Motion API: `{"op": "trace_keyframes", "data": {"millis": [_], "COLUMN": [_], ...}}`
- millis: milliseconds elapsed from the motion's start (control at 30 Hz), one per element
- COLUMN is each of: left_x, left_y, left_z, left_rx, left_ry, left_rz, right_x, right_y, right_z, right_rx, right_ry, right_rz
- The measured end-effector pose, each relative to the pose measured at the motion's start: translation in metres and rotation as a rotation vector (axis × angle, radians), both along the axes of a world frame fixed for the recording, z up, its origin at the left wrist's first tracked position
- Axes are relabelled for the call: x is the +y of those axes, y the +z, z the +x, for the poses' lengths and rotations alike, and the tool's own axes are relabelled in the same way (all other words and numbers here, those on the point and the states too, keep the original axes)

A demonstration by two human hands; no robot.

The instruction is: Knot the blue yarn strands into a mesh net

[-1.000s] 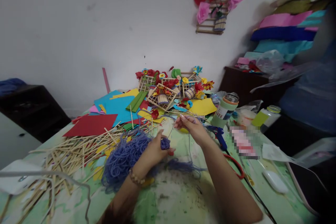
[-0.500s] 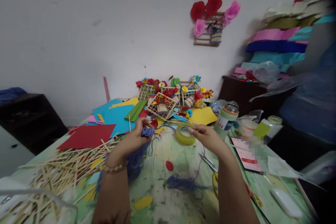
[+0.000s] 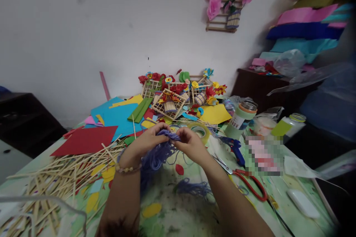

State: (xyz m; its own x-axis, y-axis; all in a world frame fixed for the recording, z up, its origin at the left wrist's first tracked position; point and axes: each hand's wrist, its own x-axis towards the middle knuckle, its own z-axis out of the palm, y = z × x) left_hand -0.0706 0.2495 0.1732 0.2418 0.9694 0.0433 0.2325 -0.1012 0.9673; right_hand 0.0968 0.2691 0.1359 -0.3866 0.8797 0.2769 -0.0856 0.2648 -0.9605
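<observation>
A bundle of purple yarn (image 3: 155,159) hangs over the middle of the table, held from both sides. My left hand (image 3: 151,139) is closed around its upper part, with loose strands falling below. My right hand (image 3: 190,144) pinches the same bundle from the right, its fingertips close to the left ones. Just behind the right hand lies a roll of clear yellowish tape (image 3: 205,133). A second, smaller tangle of purple yarn (image 3: 194,187) rests on the table nearer me, partly hidden by the right forearm. Between the two yarns lies a red paper petal (image 3: 179,169).
Red-handled scissors (image 3: 251,183) and a blue glue gun (image 3: 235,150) lie to the right, near a jar (image 3: 241,116). Many thin wooden sticks (image 3: 55,181) and coloured paper (image 3: 86,140) cover the left. Small stick lattices with paper flowers (image 3: 169,103) stand at the back.
My right hand has let go of the tape roll, which now lies flat on the table, and has moved left onto the yarn. The head view has tilted down slightly.
</observation>
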Motion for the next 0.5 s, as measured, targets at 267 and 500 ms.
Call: {"op": "trace_keyframes", "data": {"millis": [267, 500], "left_x": [0.001, -0.002], "left_y": [0.002, -0.001], "left_z": [-0.022, -0.035], "left_rx": [-0.019, -0.087], "left_ry": [-0.070, 0.101], "left_rz": [-0.049, -0.284], "right_x": [0.008, 0.017], "right_y": [0.011, 0.011], "right_z": [0.023, 0.040], "right_rx": [0.097, 0.132], "right_ry": [0.163, 0.033], "right_rz": [-0.239, -0.220]}}
